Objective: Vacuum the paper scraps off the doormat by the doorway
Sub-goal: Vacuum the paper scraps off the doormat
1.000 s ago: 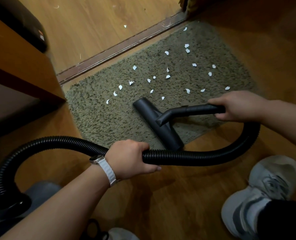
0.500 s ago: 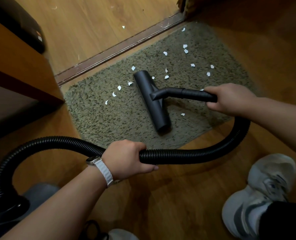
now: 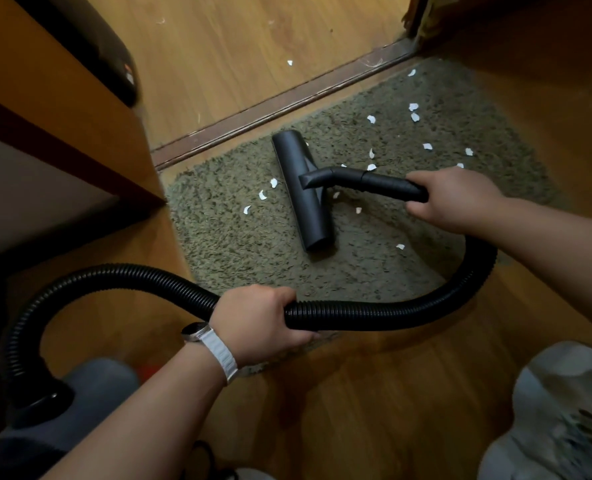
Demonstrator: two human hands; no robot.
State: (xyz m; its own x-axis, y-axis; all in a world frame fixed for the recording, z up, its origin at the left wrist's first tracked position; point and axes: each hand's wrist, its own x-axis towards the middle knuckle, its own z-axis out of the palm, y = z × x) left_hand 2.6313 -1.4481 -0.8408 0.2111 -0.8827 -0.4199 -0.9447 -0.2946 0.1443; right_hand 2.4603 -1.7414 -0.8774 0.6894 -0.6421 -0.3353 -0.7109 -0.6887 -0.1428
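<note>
Landmark: olive shag doormat, lying on wood floor against the door threshold strip.

1. Wooden cabinet, left of the doormat, its corner meeting the mat's left edge.
2. Vacuum body, grey, left of and nearer than the doormat; only partly in view.
3. Ribbed black hose, arching up from the vacuum body, running along the doormat's near edge, then looping up on the mat's right side.
4. Left hand, fist wrapped around the hose at the doormat's near edge; white-strapped watch on the wrist.
5. Paper scraps, white: three left of the nozzle on the doormat, a loose scatter over the mat's right and far parts, one at its far corner (a stray one lies beyond the threshold strip).
6. Floor nozzle, black bar, flat on the doormat's centre, long axis running from threshold toward the viewer.
7. Wand, joined to the nozzle's middle, angled rightward above the doormat.
8. Right hand, fingers closed around the wand's end, over the doormat's right part.
9. Grey-white shoe, on the floor right of and nearer than the doormat.
</note>
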